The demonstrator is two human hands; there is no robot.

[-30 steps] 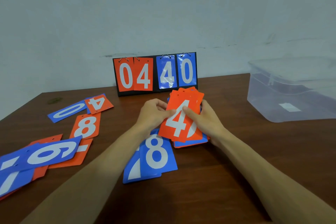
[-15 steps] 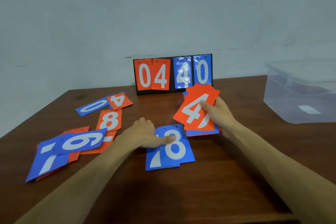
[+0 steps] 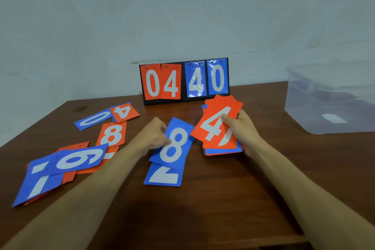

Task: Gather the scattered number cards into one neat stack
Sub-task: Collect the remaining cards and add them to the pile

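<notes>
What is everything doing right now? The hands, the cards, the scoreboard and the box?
Left hand, pinching the blue 8 card at its edge.
Blue 8 card, held askew over the blue 7 card.
Blue 7 card, flat on the table.
Right hand, gripping the stack.
Stack, fanned unevenly, orange 4 on top.
Cards at left, scattered, overlapping.
Scoreboard, upright, showing 04 40.
Clear box, on the table, untouched.

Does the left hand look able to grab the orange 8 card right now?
Probably not yet: the left hand pinches the blue 8 card. Once that joins the card stack, the orange 8 card lies close by, nothing between.
</notes>
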